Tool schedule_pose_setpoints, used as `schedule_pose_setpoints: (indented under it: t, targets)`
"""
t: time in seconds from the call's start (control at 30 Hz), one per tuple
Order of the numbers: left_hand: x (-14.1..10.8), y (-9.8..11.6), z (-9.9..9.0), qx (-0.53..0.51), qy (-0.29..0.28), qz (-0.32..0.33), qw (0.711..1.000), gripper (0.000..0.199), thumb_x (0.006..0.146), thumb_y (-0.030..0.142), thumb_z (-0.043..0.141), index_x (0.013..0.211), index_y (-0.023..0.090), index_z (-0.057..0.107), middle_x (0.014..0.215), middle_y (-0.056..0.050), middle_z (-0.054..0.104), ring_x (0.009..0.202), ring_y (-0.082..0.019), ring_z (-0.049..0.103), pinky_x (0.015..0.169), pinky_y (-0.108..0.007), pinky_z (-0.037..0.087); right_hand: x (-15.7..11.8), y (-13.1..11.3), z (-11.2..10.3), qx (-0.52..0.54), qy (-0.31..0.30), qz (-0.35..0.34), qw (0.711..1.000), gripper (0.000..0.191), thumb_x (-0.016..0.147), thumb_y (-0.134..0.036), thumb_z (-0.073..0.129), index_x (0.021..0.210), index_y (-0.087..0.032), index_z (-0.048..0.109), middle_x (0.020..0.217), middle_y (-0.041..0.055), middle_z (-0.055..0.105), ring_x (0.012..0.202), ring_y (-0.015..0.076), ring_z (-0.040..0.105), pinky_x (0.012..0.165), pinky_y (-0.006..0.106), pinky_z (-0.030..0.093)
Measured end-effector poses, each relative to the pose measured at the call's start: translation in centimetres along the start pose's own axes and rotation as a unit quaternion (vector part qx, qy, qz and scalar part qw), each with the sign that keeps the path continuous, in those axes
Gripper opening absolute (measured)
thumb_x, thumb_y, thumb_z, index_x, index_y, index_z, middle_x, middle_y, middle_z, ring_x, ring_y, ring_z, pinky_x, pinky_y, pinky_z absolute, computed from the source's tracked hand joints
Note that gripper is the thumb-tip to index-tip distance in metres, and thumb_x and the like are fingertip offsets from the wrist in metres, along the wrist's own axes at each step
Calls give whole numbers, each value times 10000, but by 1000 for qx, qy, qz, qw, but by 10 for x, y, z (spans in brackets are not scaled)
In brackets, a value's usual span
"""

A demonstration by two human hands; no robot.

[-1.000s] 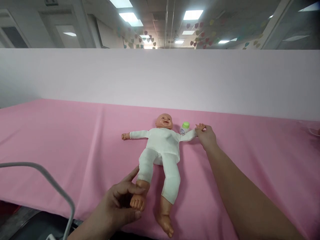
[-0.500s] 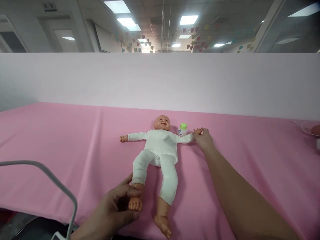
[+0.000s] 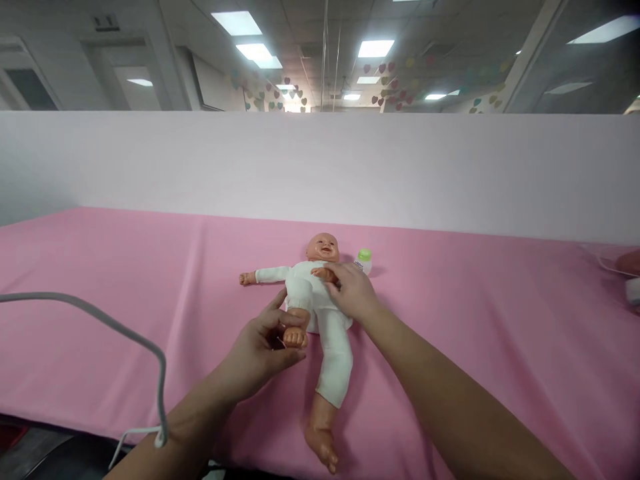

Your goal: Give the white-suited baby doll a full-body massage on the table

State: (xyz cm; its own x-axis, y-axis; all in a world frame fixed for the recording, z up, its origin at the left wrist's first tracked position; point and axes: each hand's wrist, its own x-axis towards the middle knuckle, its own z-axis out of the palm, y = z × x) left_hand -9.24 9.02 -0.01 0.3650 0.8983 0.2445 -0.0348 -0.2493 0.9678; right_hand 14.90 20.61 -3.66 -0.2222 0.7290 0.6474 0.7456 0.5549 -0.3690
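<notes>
A baby doll in white clothes lies on its back on the pink table cloth. My left hand grips the doll's foot, with that leg bent up toward its belly. My right hand holds the doll's hand, folded across its chest. The doll's other arm stays stretched out to the left, and its other leg lies straight toward me. A small white bottle with a green cap stands just right of the doll's head.
A white partition wall runs behind the table. A grey cable loops over the near left edge. Partly cut off at the far right edge lie a pinkish object and a white one.
My left hand pushed the doll's foot up, bending that leg toward its belly. My right hand brought the doll's outstretched hand in across its chest.
</notes>
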Motion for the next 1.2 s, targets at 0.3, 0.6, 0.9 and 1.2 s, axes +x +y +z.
schedule_pose_setpoints:
  t: [0.3,0.6,0.9,1.2]
  targets:
    - [19,-7,9,-47,-36,-18,998,314,727,182,872,1011,192,740,1586,-116,425,785,-92,608,685,-282,511,-13,-1,14,-10,16,5,1000,360,924,-186,611,1278,-209,670,1261,113,727,1181,321,626,1060,520,477]
    - [-35,4,-3,-17,3,-73,997,277,705,170,868,967,229,798,1659,-74,397,1281,-371,592,920,-418,559,-8,57,-14,101,205,306,924,542,877,-474,661,1363,-254,568,1138,77,770,911,251,741,838,402,593]
    - [-72,3,-5,33,-14,-146,989,178,645,110,828,772,199,741,1297,-96,663,1182,-330,634,832,-343,573,-26,122,-29,64,185,529,826,759,755,-456,747,1422,-207,485,1181,171,748,933,324,746,837,463,597]
    - [-95,-24,0,-32,-89,-75,993,373,671,114,838,987,288,743,1069,-59,736,958,-246,721,852,-401,589,-31,126,-26,67,170,517,836,763,738,-484,755,1411,-215,515,1165,163,756,882,308,747,774,434,605]
